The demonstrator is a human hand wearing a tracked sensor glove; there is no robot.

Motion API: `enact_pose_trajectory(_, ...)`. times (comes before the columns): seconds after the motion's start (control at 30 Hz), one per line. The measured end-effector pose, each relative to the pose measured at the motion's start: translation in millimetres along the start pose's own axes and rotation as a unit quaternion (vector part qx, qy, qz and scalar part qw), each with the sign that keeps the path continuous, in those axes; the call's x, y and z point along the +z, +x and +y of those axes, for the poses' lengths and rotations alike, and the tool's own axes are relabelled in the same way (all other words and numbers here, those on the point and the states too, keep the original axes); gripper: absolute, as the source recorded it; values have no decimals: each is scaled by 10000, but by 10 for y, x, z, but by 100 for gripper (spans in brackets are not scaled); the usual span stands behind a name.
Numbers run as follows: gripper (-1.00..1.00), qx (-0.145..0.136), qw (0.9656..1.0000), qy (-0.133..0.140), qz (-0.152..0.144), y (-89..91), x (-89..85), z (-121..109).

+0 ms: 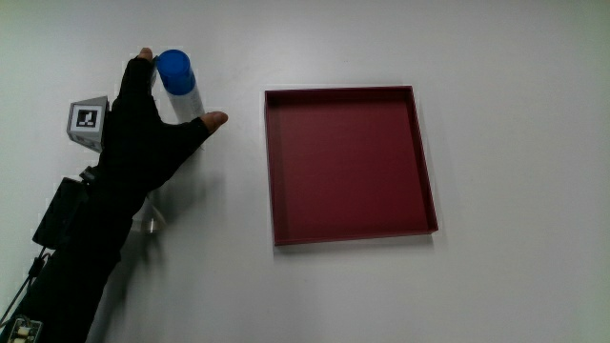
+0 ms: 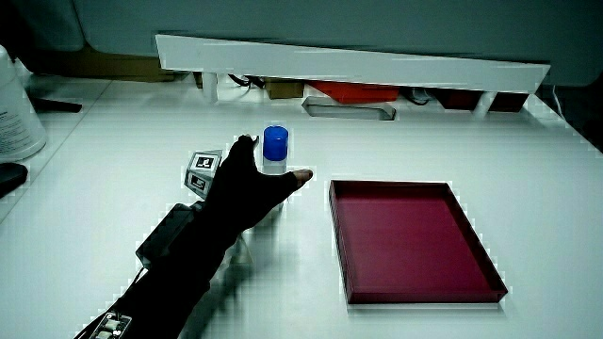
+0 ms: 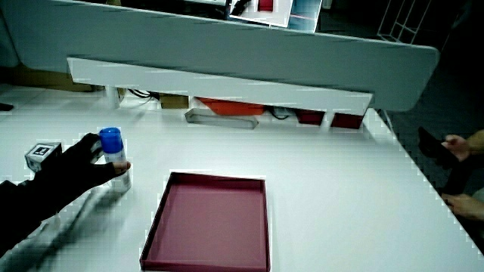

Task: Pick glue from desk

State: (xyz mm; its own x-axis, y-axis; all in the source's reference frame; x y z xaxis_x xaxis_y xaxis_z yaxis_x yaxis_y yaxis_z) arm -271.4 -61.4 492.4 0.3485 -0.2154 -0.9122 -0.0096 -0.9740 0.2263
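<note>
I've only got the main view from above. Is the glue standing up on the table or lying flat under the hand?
Observer: Standing upright; in both side views the glue has its blue cap on top.
Operator: Is it lifted yet?
Observer: I can't tell; the hand hides the tube's base.
Operator: Anything inside the red tray?
Observer: No, a side view shows the tray holds nothing within its low walls.
Operator: What's past the tray?
Observer: A low white partition, with a small grey tray under it.
</note>
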Motion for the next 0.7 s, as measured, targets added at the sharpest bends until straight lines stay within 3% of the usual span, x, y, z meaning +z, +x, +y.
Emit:
enact_pose_trajectory(0.2,30,-19,9993,346,-140,10,27,-18)
enact_pose_trajectory(0.3,43,39,9984,565,-35,-6,59,-23)
enact_pose_trajectory(0.7,96,-90,9969,781,55,8,87,-47)
